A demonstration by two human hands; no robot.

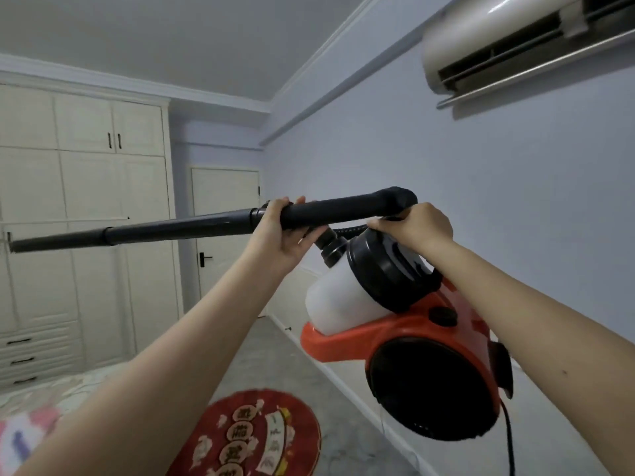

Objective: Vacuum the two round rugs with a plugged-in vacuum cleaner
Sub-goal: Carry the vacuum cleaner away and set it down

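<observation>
An orange and black vacuum cleaner (422,334) with a white dust cup hangs in the air at chest height. My right hand (417,226) grips the handle on top of its body. My left hand (280,231) holds the black wand (171,228) near its bent end; the wand runs level to the left. A black power cord (511,441) drops from the vacuum's rear. A round red rug (254,438) with patterned patches lies on the floor below, partly hidden by my left arm. A pale patterned rug (24,431) shows blurred at the lower left.
White built-in wardrobes (86,235) fill the left wall, with a white door (223,235) beyond. A lilac wall (446,166) runs along the right, with an air conditioner (515,39) mounted high on it. Grey floor (281,355) stretches between wardrobe and wall.
</observation>
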